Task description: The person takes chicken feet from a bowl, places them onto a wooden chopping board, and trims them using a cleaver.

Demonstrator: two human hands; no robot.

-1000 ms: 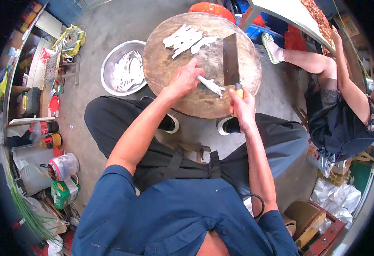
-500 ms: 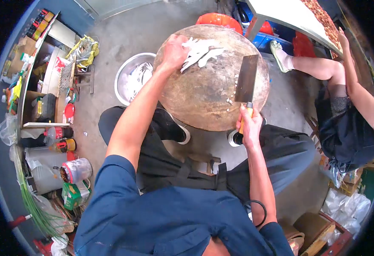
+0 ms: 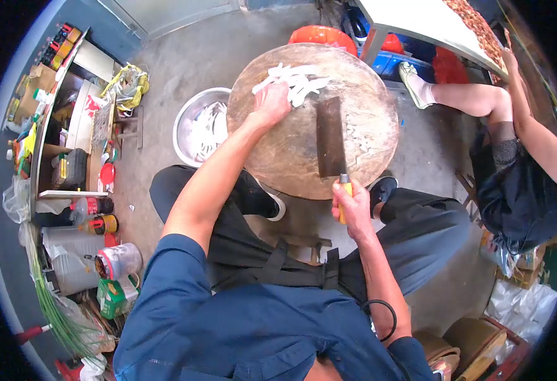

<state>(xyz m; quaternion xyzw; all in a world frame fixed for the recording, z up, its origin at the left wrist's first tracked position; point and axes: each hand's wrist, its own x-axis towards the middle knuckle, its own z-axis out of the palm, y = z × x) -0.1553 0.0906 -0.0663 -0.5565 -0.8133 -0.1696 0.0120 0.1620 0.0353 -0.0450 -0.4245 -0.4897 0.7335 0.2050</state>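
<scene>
My right hand (image 3: 353,206) is wrapped round the yellow handle of a cleaver (image 3: 330,136). Its broad dark blade lies over the round wooden chopping block (image 3: 278,159), pointing away from me. At the block's far left, my left hand (image 3: 273,103) has its fingers curled in against a pile of white strips (image 3: 297,82), whose exact kind I cannot make out. The fingertips are partly hidden by the back of the hand. Small white scraps (image 3: 360,138) lie right of the blade.
Left of the block, a metal basin (image 3: 180,130) on the floor holds more white strips. A red tub (image 3: 323,35) stands behind. At right, another person's leg (image 3: 469,101) reaches near a white table (image 3: 412,19). Cluttered shelves (image 3: 69,193) line the left.
The cleaver has moved left and toward me, from the block's right side to its middle. My left hand has shifted slightly right and nearer, and the white strips are rearranged.
</scene>
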